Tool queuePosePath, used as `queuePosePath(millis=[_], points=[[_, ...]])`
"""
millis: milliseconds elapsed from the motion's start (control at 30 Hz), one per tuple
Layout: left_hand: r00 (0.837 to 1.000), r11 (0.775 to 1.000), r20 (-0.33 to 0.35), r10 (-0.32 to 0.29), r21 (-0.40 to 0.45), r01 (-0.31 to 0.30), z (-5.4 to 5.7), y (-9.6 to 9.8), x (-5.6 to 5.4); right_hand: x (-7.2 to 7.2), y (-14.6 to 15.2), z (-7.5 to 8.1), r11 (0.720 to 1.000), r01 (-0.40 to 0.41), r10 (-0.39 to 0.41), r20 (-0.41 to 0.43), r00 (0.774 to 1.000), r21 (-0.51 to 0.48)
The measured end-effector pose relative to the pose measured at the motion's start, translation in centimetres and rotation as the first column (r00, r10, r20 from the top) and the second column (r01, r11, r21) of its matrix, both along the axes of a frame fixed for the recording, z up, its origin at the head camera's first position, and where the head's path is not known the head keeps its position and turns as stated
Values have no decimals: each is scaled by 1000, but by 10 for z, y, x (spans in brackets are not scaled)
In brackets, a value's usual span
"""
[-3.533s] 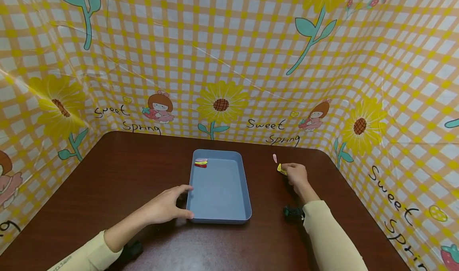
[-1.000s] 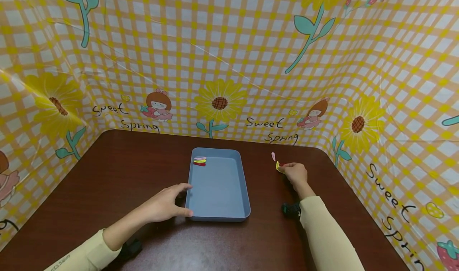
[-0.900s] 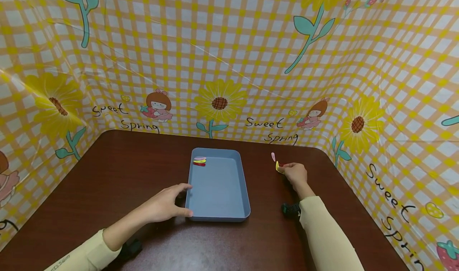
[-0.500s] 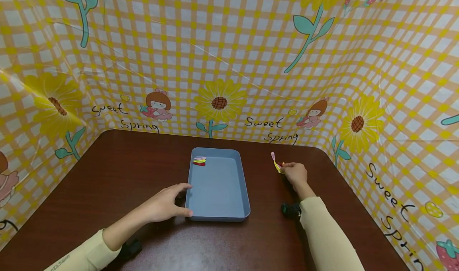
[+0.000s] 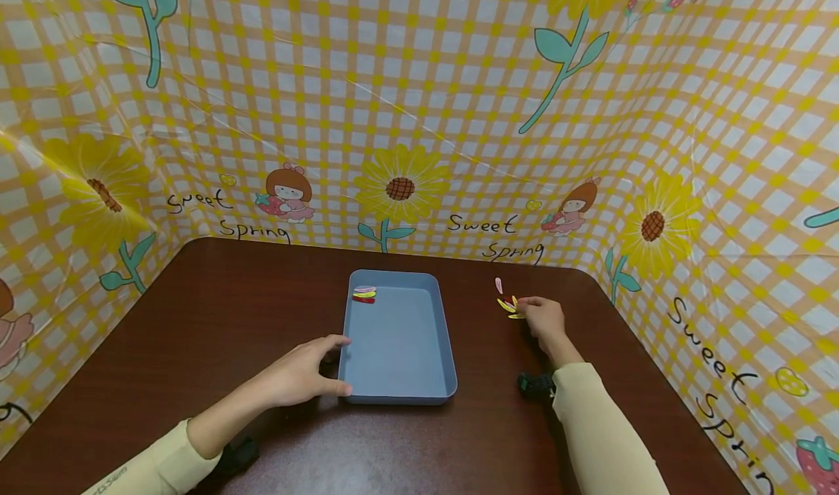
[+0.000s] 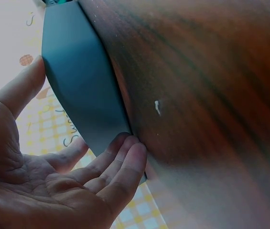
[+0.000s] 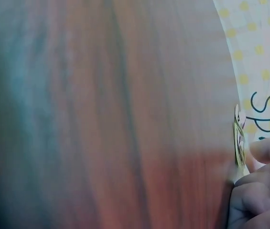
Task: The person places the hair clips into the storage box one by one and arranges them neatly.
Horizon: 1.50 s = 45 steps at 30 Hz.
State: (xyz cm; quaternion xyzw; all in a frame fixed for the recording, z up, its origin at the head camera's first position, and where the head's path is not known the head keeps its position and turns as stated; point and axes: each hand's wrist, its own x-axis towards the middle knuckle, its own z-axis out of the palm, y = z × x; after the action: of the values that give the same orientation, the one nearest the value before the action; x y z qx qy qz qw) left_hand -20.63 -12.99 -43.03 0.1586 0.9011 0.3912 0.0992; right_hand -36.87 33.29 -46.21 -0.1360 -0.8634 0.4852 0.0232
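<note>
The right hand [image 5: 544, 320] is bent at the fingers, its tips right at a loose cluster of clips on the table [image 5: 249, 313]. Whether it pinches one I cannot tell: the fingers hide the contact, and the right wrist view shows the clips edge-on. Under and beside the fingertips a slanting yellow clip [image 5: 506, 306] and a lower yellow clip [image 5: 517, 317] fan apart, with a bit of red showing between them and the pink clip [image 5: 499, 285].

That fan is what has just changed. Half a second ago the slanting yellow clip stood steeper, its far end meeting the pink clip; now it lies flatter, and the pink clip is apart, just beyond the cluster. I judge that this makes single clips easier to tell apart and pick out.

Further out, the left hand [image 5: 304, 373] is as it was, thumb and fingers spread against the near left side of the blue tray [image 5: 400, 349]. In the tray's far left corner area, the purple clip [image 5: 365, 289], the thin yellow clip [image 5: 365, 295] and the red clip [image 5: 363, 301] lie in a row, unchanged, so the sorting seems only partly done.
</note>
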Motion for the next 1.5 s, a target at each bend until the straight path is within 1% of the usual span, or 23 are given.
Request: queuePosePath(millis=[133, 200, 333, 567, 800, 933, 1200, 1400, 1500], points=[[1000, 1000, -3, -2, -2, 2, -1, 0, -1, 3, 2, 4, 998, 12, -10, 31, 999, -67], [1000, 1000, -5, -2, -3, 2, -2, 0, -1, 5, 2, 6, 997, 12, -9, 43, 999, -79], [1000, 1000, -8, -10, -2, 10, -3, -1, -2, 10, 5, 8, 995, 8, -3, 47, 999, -95], [1000, 1000, -8, -8, 1, 8, -3, -1, -2, 15, 11, 7, 993, 11, -8, 22, 1000, -114], [1000, 1000, -3, -10, 1, 10, -2, 0, -2, 20, 16, 7, 993, -31, 35, 31, 999, -112], [1000, 1000, 1, -6, -2, 6, -2, -1, -2, 21, 17, 8, 991, -41, 46, 39, 998, -126], [1000, 1000, 2, -7, -1, 7, -2, -2, -2, 19, 17, 9, 989, -89, 97, 59, 994, -120], [1000, 1000, -3, -12, -1, 12, -2, -2, -2, 17, 21, 7, 991, -119, 123, 81, 989, -52], [1000, 1000, -6, -13, 0, 13, -2, -2, -2, 15, 23, 6, 991, -136, 137, 73, 988, -15]])
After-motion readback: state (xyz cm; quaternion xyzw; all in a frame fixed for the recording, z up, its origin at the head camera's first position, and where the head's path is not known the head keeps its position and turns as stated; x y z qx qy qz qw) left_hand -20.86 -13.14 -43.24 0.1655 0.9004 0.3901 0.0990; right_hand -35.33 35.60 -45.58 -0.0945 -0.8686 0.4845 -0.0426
